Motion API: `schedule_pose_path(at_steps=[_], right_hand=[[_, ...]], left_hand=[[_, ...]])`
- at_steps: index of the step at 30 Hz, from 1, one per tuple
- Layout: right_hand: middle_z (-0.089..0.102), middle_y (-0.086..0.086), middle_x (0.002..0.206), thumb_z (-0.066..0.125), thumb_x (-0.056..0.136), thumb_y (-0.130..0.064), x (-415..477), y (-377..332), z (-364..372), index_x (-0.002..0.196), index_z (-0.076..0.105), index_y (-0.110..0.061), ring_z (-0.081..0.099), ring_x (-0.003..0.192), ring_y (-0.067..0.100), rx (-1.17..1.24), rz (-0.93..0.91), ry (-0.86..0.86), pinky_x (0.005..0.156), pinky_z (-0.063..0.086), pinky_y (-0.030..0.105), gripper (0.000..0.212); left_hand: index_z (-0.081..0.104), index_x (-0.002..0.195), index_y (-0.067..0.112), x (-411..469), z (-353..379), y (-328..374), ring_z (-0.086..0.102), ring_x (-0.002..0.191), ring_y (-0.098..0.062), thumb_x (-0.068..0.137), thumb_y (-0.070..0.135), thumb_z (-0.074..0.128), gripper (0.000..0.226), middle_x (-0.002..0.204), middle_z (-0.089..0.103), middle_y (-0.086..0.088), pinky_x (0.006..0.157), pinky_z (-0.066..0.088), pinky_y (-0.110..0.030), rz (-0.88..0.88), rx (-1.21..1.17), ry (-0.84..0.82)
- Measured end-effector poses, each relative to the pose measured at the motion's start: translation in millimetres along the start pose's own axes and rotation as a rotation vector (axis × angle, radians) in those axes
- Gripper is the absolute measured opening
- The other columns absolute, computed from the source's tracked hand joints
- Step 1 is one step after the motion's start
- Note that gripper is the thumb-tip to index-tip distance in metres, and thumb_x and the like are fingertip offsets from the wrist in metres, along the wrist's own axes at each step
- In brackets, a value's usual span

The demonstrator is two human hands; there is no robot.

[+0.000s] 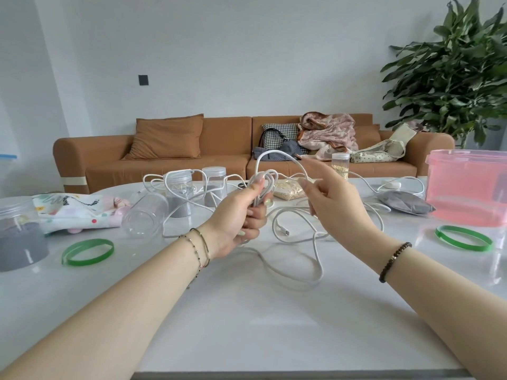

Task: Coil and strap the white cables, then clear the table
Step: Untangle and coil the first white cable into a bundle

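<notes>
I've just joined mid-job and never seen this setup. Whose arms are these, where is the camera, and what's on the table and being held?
No machine here: a person's bare arms, seen from one camera worn on the head, looking forward and down. The left hand grips loops of white cable; the right hand holds the next stretch of it. The rest trails loose over the table. Also there: two green bands, jars, a pink box, a patterned cloth.

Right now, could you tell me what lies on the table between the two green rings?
In the head view, loose loops of white cable, plug included, lie between the left ring and the right ring.
</notes>
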State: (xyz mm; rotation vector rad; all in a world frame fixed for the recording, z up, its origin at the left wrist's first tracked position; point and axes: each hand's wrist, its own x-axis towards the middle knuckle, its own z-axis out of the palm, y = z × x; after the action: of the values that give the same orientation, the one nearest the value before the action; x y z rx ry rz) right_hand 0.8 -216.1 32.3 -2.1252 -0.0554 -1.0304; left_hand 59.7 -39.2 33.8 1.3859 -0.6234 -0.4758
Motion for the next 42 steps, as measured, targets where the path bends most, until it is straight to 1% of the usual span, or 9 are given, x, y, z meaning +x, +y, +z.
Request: schedule_pose_path(at_steps=[3,7,10,14,18,21,28,34,42], right_hand=[[0.062,0.000,0.060,0.052,0.102,-0.019,-1.0,-1.6,-1.0,0.115,0.070,-0.019,0.053,0.042,0.006,-0.023,0.007,-0.012,0.047,0.039,0.015,0.023],[0.059,-0.004,0.113,0.041,0.101,0.000,-2.3,-2.5,0.5,0.149,0.033,-0.038,0.071,0.062,0.015,0.134,0.069,-0.084,0.048,0.054,0.024,0.062],[0.048,-0.004,0.126,0.045,0.098,0.004,-0.3,-0.5,2.0,0.155,0.020,-0.036,0.069,0.073,0.016,0.103,0.072,-0.060,0.051,0.055,0.023,0.074],[0.056,-0.003,0.111,0.055,0.097,-0.007,3.6,5.2,1.6,0.142,0.046,-0.025,0.057,0.065,0.017,-0.020,0.015,0.014,0.065,0.046,0.029,0.049],[0.060,-0.004,0.097,0.054,0.098,-0.009,5.7,6.6,-2.7,0.120,0.066,-0.019,0.052,0.067,0.014,-0.063,0.017,0.040,0.067,0.036,0.022,0.028],[0.060,-0.009,0.085,0.059,0.097,-0.011,3.5,1.9,-2.6,0.114,0.070,-0.019,0.048,0.058,0.000,-0.047,0.016,0.001,0.059,0.035,0.017,0.023],[0.069,-0.012,0.074,0.066,0.094,-0.017,-5.3,-2.8,4.3,0.108,0.075,-0.024,0.051,0.052,-0.001,-0.014,0.021,-0.223,0.057,0.037,0.008,0.018],[0.068,-0.013,0.073,0.066,0.094,-0.015,-7.4,-4.8,3.5,0.107,0.077,-0.023,0.053,0.058,-0.007,-0.055,-0.025,-0.272,0.064,0.038,0.005,0.018],[0.062,-0.027,0.062,0.068,0.092,-0.013,-8.0,-3.5,2.3,0.102,0.079,-0.021,0.053,0.062,-0.004,-0.109,-0.067,-0.302,0.064,0.039,0.007,0.017]], left_hand=[[0.040,0.070,0.022,0.0,1.6,0.8,0.006,0.057,-0.012,0.098,0.060,0.041,0.047,0.061,0.017,0.007,0.044,0.005,-0.020,0.034,0.032,0.043],[0.037,0.071,0.021,3.4,-0.4,-1.8,0.011,0.050,-0.008,0.096,0.062,0.042,0.049,0.061,0.019,0.006,0.037,0.013,-0.017,0.064,0.091,0.075],[0.042,0.069,0.018,0.4,-0.1,-2.9,0.017,0.046,-0.009,0.097,0.061,0.038,0.052,0.057,0.022,0.004,0.041,0.013,-0.021,0.040,0.182,0.001],[0.047,0.067,0.013,-5.0,4.1,-2.8,0.021,0.042,-0.010,0.100,0.056,0.036,0.056,0.052,0.026,0.001,0.040,0.017,-0.021,0.030,0.237,-0.079],[0.045,0.070,0.015,-0.3,2.6,-2.8,0.026,0.043,-0.011,0.102,0.056,0.033,0.054,0.053,0.031,0.003,0.041,0.023,-0.020,0.081,0.197,0.011],[0.042,0.071,0.017,5.0,-0.1,-2.5,0.029,0.043,-0.010,0.102,0.058,0.032,0.051,0.055,0.032,0.004,0.041,0.027,-0.019,0.147,0.115,0.110],[0.054,0.082,0.014,11.6,-6.2,-5.7,0.043,0.049,-0.011,0.103,0.050,0.040,0.045,0.057,0.045,0.004,0.045,0.040,-0.021,0.226,0.043,0.325],[0.071,0.105,0.016,7.3,-2.2,-6.4,0.059,0.066,-0.009,0.101,0.054,0.042,0.048,0.080,0.072,0.004,0.061,0.048,-0.027,0.209,0.187,0.298],[0.075,0.092,0.030,5.0,1.2,-5.3,0.053,0.094,-0.013,0.096,0.058,0.047,0.039,0.112,0.070,0.005,0.080,0.044,-0.031,0.212,0.217,0.264]])
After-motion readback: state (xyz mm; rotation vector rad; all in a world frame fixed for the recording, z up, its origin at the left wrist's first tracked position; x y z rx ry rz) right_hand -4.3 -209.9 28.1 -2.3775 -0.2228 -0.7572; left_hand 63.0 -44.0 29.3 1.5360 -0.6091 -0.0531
